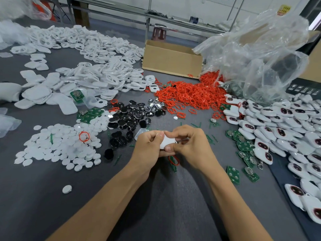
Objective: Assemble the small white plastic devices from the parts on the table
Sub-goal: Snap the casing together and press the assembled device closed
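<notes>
While both hands pinch the small white plastic shell [167,141], left hand [147,145] and right hand [192,145] curled round it just before the heap of red rubber rings [189,96], they seem mid-fitting; pressing it closed likely follows.

Two bare forearms [107,197], short-nailed fingers [160,135]

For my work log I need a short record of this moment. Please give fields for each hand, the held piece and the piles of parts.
held piece: white device, above the grey table
left hand: grips the device's left side
right hand: pinches its right side
red rings: heap behind the hands
white discs: pile at left
black pieces: between discs and rings
green boards: scattered at right
assembled devices: pile at far right
white shells: heap at back left
</notes>
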Demonstrator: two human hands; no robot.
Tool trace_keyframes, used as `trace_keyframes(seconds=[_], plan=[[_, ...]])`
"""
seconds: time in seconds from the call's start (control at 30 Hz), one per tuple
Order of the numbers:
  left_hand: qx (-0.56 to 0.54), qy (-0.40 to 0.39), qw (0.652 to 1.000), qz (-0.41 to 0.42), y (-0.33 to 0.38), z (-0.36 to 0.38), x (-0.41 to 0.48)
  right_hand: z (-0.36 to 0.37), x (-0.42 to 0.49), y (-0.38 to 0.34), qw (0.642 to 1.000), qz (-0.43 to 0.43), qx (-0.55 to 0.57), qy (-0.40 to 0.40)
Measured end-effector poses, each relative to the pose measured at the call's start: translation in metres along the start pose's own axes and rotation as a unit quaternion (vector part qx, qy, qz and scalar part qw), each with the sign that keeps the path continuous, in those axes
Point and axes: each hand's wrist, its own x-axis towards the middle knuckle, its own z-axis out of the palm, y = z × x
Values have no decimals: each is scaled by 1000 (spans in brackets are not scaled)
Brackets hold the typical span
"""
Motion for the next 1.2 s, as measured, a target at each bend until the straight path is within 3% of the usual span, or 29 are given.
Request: trace_keyframes(seconds=[0.17,0.23,0.4,0.6,0.83,0.93,1.07,1.2], plan=[[-15,7,1000,3,1,-2,0,4,-5,2,996,-24,73,35],[-4,2,1000,9,2,-2,-1,5,-5,4,993,13,101,59],[23,-9,999,36,1,-2,-5,4,-5,3,969,81,228,-51],[21,-3,998,63,-4,-2,-6,2,-4,-1,957,102,271,-23],[15,4,997,76,-4,-3,-3,14,-9,0,982,47,178,47],[-33,21,997,60,-3,-1,-1,16,-5,2,997,-12,22,77],[-134,56,989,25,-3,0,3,20,-6,0,979,-104,-68,165],[-191,-5,982,10,1,-3,6,22,-8,0,968,-140,-90,189]])
